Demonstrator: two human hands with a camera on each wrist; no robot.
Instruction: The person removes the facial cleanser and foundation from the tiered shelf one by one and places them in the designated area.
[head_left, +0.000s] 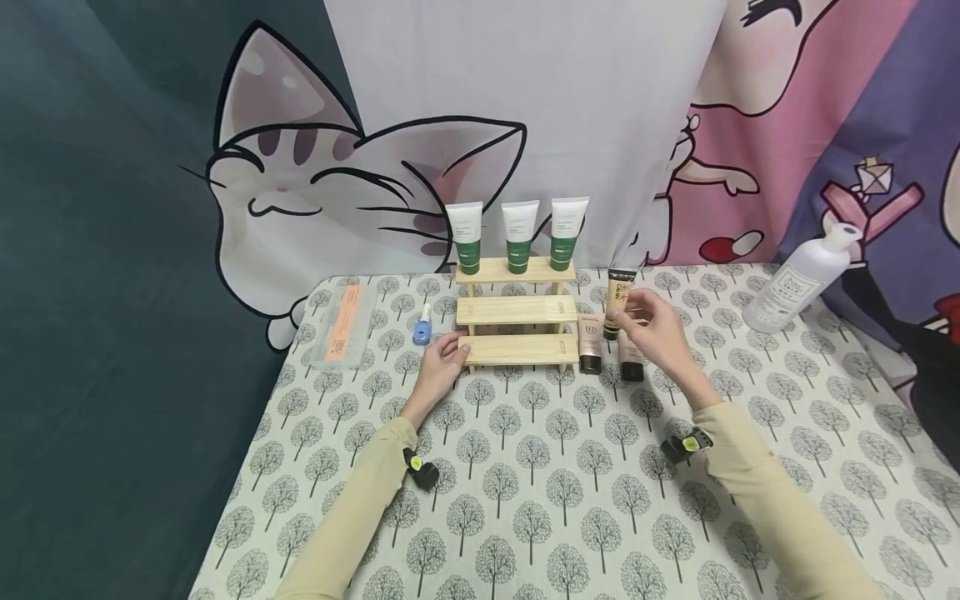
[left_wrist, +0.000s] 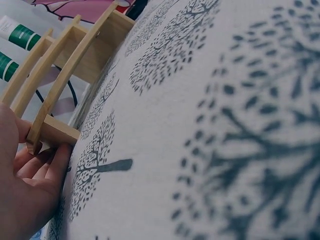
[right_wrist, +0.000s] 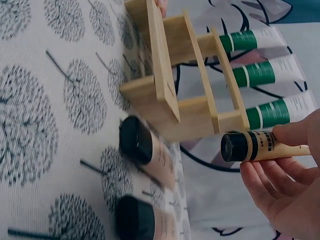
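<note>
While the left hand [head_left: 442, 367] steadies a three-step stand [head_left: 517, 310] of pale, smooth wood, gripping the left end of its lowest plank with the thumb above and fingers curled beneath, the right hand [head_left: 654, 329] pinches a gold tube [head_left: 618, 304] between thumb and fingers. That tube, slim and shiny with dark lettering, is held upright just right of the stand, its round black cap downward and clear of the worktop [head_left: 517, 500]. On the stand's top step, three plastic tubes [head_left: 518, 237] stand in a row, white above and green below, each widening from a round base to a flat upper edge. Two pinkish-beige tubes lie on the worktop to the right of the stand, their glossy black caps towards the person: the nearer one [head_left: 590, 342] just beside it, the farther one [head_left: 632, 354] partly hidden by the right hand. Well to the stand's right is a white bottle [head_left: 798, 283] with rounded shoulders. Left of the stand sit a small blue object [head_left: 423, 327] with a white tip and, farther out, a flat, see-through packet [head_left: 343, 327] with an orange strip. Woven-looking cloth printed with grey trees covers the worktop, and behind the stand hangs a soft, creased curtain [head_left: 525, 75] with cartoon figures.
</note>
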